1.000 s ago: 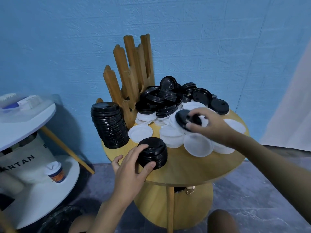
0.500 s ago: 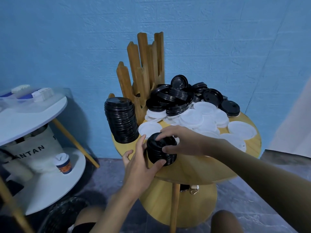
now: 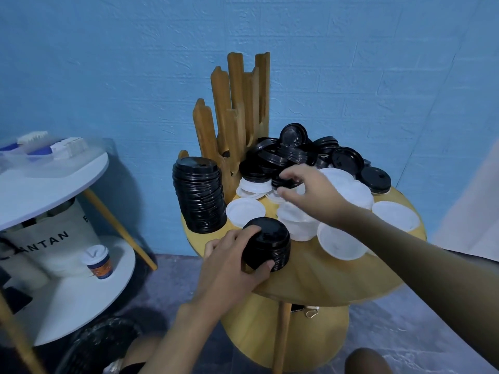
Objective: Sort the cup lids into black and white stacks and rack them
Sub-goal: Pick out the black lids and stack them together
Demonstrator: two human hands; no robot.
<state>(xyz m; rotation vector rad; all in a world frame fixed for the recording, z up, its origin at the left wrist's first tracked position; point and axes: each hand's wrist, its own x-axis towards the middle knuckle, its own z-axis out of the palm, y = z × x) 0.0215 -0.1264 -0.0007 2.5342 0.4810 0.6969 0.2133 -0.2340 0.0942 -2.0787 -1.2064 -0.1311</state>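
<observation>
At the near left rim of the round wooden worktop (image 3: 337, 279), in the head view, the short black stack (image 3: 270, 241) stands just inside the edge, with bare wood to its right and front. The left hand (image 3: 229, 268) has its grip curled round this stack, thumb on the near side. The tall black stack (image 3: 199, 195) stands at the left rim, just beside the wooden rack (image 3: 235, 112), whose slats rise upright at the back. White lids (image 3: 343, 241) lie spread and overlapping across the middle, and loose black lids (image 3: 286, 155) are heaped behind them against the rack. The right hand (image 3: 310, 190) hangs over the white lids, its grip pinching a few of the loose black lids at the heap's near side. Left of the worktop, a white side table (image 3: 54, 184) carries a clear box (image 3: 40, 149) with blurred white and blue things inside, and a paper cup (image 3: 98, 261) beside a lettered bag (image 3: 48, 238) on its lower shelf
</observation>
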